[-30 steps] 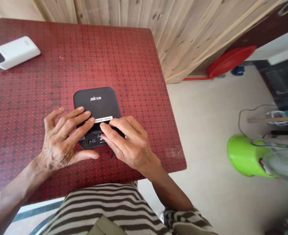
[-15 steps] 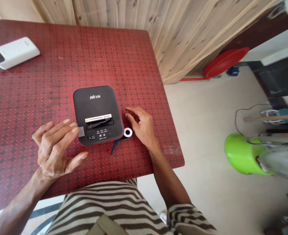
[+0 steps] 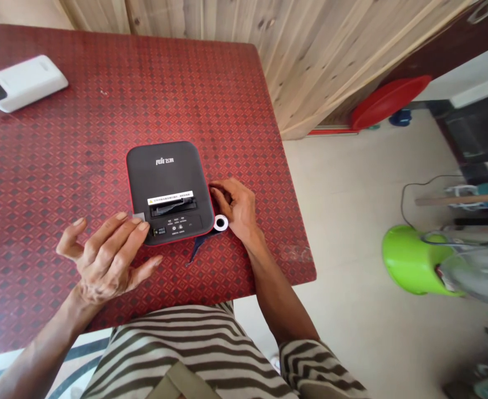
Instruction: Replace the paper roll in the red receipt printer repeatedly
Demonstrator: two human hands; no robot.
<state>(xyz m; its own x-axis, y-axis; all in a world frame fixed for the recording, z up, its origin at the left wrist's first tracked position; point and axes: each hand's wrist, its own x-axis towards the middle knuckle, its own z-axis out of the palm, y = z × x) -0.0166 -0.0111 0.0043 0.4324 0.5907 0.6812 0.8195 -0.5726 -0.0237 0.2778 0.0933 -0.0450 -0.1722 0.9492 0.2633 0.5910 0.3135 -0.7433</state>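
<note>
A black thermal printer (image 3: 169, 188) with a red trim lies flat on the red patterned table (image 3: 81, 111), its slot and small buttons facing me. My left hand (image 3: 106, 255) spreads its fingers, with the fingertips resting on the printer's lower left corner beside a small grey tag (image 3: 138, 216). My right hand (image 3: 235, 205) lies against the printer's right edge, just above a small white paper roll (image 3: 221, 223). A dark blue strip (image 3: 200, 246) runs out from under the printer's lower right side.
A white power bank (image 3: 21, 83) lies at the table's far left corner. A plank wall rises beyond the far edge. To the right of the table are a tiled floor, a red basin (image 3: 389, 102) and a green bucket (image 3: 414, 260).
Both hands have left the printer's slot. The white roll and blue strip have come into view, my right hand has drawn back to the printer's right edge, and my left fingertips have returned to its corner.
</note>
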